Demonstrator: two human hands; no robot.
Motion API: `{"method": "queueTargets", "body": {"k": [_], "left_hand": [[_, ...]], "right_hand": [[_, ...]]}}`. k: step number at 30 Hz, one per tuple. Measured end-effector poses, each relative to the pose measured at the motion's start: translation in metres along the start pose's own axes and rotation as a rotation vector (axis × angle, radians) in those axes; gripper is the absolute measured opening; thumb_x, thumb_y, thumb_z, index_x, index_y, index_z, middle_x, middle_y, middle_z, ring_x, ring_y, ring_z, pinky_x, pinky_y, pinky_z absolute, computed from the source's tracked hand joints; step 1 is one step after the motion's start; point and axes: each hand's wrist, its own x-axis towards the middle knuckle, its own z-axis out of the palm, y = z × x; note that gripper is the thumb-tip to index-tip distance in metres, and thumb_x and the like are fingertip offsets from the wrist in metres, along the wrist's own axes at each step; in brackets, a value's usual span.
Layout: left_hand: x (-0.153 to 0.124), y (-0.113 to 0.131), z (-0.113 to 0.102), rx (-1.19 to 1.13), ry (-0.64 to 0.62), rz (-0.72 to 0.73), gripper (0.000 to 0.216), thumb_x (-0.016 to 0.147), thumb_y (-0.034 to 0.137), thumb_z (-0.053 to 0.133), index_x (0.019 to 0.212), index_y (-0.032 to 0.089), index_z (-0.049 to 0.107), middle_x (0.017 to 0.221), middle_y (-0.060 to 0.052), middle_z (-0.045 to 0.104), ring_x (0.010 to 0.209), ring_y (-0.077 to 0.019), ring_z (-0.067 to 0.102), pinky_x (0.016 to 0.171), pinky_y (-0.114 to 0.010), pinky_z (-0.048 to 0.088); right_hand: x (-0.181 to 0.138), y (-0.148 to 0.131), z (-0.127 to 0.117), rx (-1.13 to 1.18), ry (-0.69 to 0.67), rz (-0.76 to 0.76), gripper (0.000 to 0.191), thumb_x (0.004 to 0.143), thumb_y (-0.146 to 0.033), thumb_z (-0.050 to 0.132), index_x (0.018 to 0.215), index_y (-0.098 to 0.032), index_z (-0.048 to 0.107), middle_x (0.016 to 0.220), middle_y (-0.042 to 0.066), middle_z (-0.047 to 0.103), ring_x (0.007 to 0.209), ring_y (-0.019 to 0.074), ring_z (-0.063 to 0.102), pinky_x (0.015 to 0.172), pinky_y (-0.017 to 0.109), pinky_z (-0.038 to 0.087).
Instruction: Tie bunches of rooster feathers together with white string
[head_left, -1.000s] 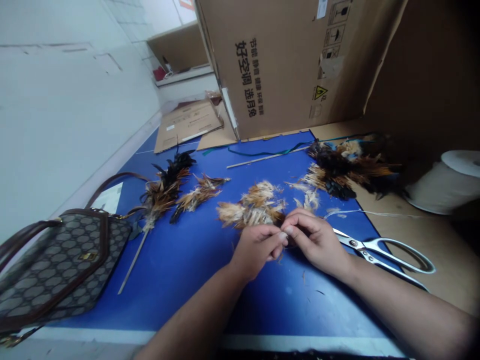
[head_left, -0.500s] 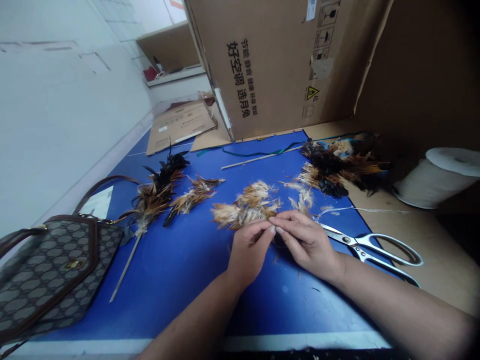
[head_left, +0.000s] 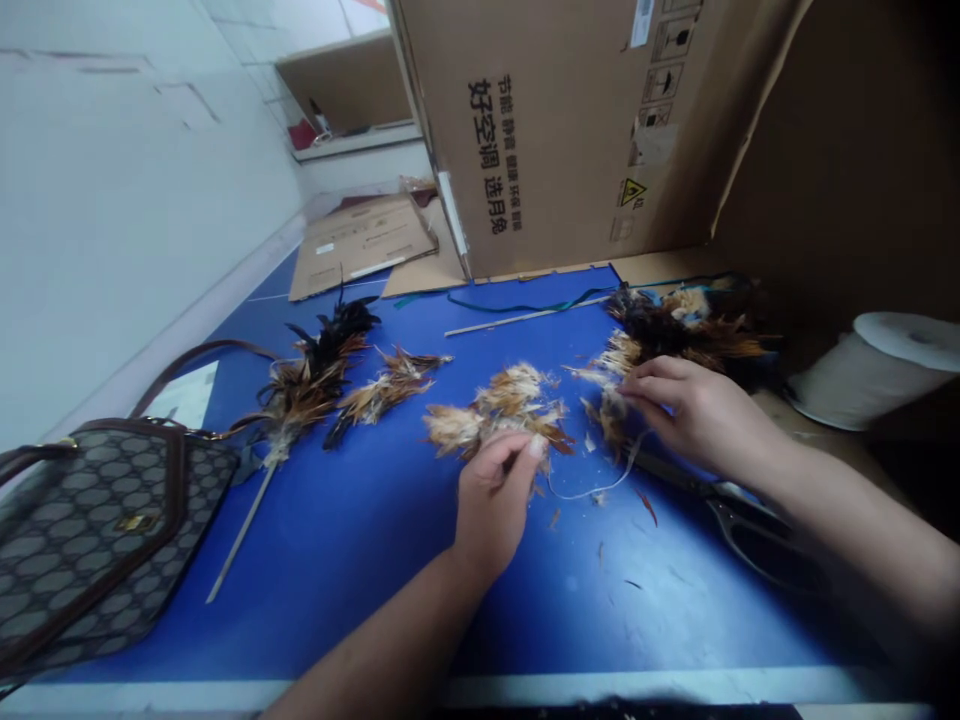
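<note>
My left hand [head_left: 499, 500] is closed, thumb and index finger pinched at the near end of brown feathers [head_left: 559, 437]. Behind its fingers lie tan and white feathers [head_left: 517, 390]. A thin white string [head_left: 592, 496] curves over the blue surface from my left fingertips toward my right hand [head_left: 697, 415]. That hand's fingertips are pressed together at small pale feathers [head_left: 611, 410]; what they grip is too small to make out. Scissors [head_left: 761, 540], dark and partly covered, lie below my right forearm.
Feathers on a stick [head_left: 244, 530] and a small feather bunch [head_left: 394, 388] lie left. A handbag [head_left: 112, 540] stands at the left edge. Dark feathers [head_left: 697, 335], a green ribbon [head_left: 525, 306], a white spool [head_left: 874, 370] and a large cardboard box [head_left: 570, 130] are farther back.
My right hand has left my left hand and moved right and away from me to the pale feathers. The string now shows between the hands. My left hand has stayed pinched in nearly the same place.
</note>
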Motion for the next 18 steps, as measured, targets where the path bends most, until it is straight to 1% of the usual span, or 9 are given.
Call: {"method": "queueTargets", "body": {"k": [3, 6, 8, 9, 11, 12, 14, 16, 18], "left_hand": [[-0.004, -0.005, 0.002, -0.098, 0.036, -0.125, 0.026, 0.099, 0.044, 0.071, 0.094, 0.019, 0.080, 0.090, -0.005, 0.076, 0.087, -0.0188, 0.067, 0.085, -0.031, 0.052], [-0.007, -0.006, 0.005, -0.152, 0.073, -0.169, 0.028, 0.096, 0.046, 0.074, 0.094, 0.019, 0.081, 0.090, -0.005, 0.076, 0.084, -0.0176, 0.066, 0.083, -0.029, 0.051], [-0.008, -0.004, 0.006, -0.171, 0.082, -0.177, 0.029, 0.096, 0.047, 0.075, 0.091, 0.018, 0.081, 0.087, -0.005, 0.075, 0.082, -0.0167, 0.065, 0.080, -0.028, 0.051], [-0.008, -0.002, 0.007, -0.180, 0.081, -0.184, 0.030, 0.095, 0.047, 0.075, 0.091, 0.018, 0.081, 0.085, -0.004, 0.075, 0.079, -0.0158, 0.064, 0.077, -0.027, 0.050], [-0.009, 0.001, 0.007, -0.195, 0.065, -0.212, 0.032, 0.095, 0.050, 0.075, 0.090, 0.018, 0.080, 0.078, -0.003, 0.071, 0.069, -0.0133, 0.058, 0.069, -0.026, 0.048], [-0.009, 0.002, 0.007, -0.201, 0.050, -0.229, 0.034, 0.094, 0.051, 0.075, 0.090, 0.018, 0.079, 0.075, -0.002, 0.069, 0.064, -0.0120, 0.054, 0.065, -0.025, 0.046], [-0.010, 0.003, 0.007, -0.211, 0.024, -0.261, 0.036, 0.093, 0.053, 0.075, 0.089, 0.017, 0.079, 0.070, 0.000, 0.065, 0.057, -0.0100, 0.047, 0.059, -0.025, 0.042], [-0.009, 0.001, 0.008, -0.224, 0.004, -0.287, 0.038, 0.093, 0.055, 0.075, 0.088, 0.017, 0.078, 0.066, 0.001, 0.061, 0.054, -0.0087, 0.043, 0.056, -0.024, 0.039], [-0.009, -0.001, 0.009, -0.250, -0.002, -0.311, 0.039, 0.093, 0.055, 0.075, 0.088, 0.017, 0.078, 0.067, 0.001, 0.062, 0.054, -0.0077, 0.041, 0.054, -0.023, 0.036]], "right_hand": [[0.002, 0.012, 0.011, -0.118, -0.136, 0.047, 0.031, 0.105, -0.029, 0.054, 0.101, -0.020, 0.083, 0.099, 0.011, 0.075, 0.085, 0.0235, 0.072, 0.074, 0.033, 0.053], [0.004, 0.007, 0.028, -0.157, -0.233, 0.141, 0.034, 0.104, -0.041, 0.056, 0.092, -0.020, 0.079, 0.088, 0.009, 0.071, 0.077, 0.0214, 0.068, 0.069, 0.032, 0.048], [0.006, 0.003, 0.037, -0.206, -0.274, 0.201, 0.035, 0.102, -0.046, 0.058, 0.085, -0.020, 0.075, 0.086, 0.009, 0.070, 0.073, 0.0208, 0.066, 0.065, 0.032, 0.045], [0.007, 0.002, 0.041, -0.217, -0.288, 0.220, 0.033, 0.100, -0.045, 0.059, 0.083, -0.020, 0.073, 0.086, 0.009, 0.069, 0.071, 0.0202, 0.065, 0.064, 0.031, 0.044], [0.007, 0.004, 0.047, -0.179, -0.307, 0.231, 0.026, 0.099, -0.036, 0.059, 0.081, -0.020, 0.070, 0.088, 0.008, 0.070, 0.070, 0.0191, 0.064, 0.064, 0.031, 0.044], [0.006, 0.006, 0.049, -0.136, -0.297, 0.231, 0.024, 0.099, -0.032, 0.058, 0.081, -0.021, 0.069, 0.089, 0.008, 0.070, 0.071, 0.0189, 0.065, 0.064, 0.031, 0.045], [0.003, 0.010, 0.051, -0.032, -0.224, 0.224, 0.021, 0.100, -0.030, 0.056, 0.086, -0.021, 0.069, 0.092, 0.008, 0.070, 0.073, 0.0195, 0.066, 0.067, 0.032, 0.047], [0.000, 0.010, 0.050, 0.102, -0.101, 0.191, 0.021, 0.102, -0.033, 0.056, 0.091, -0.021, 0.069, 0.094, 0.009, 0.070, 0.078, 0.0213, 0.068, 0.073, 0.034, 0.051], [-0.002, 0.005, 0.048, 0.268, 0.024, 0.154, 0.020, 0.104, -0.036, 0.058, 0.095, -0.021, 0.069, 0.098, 0.010, 0.072, 0.087, 0.0234, 0.070, 0.081, 0.036, 0.054]]}}
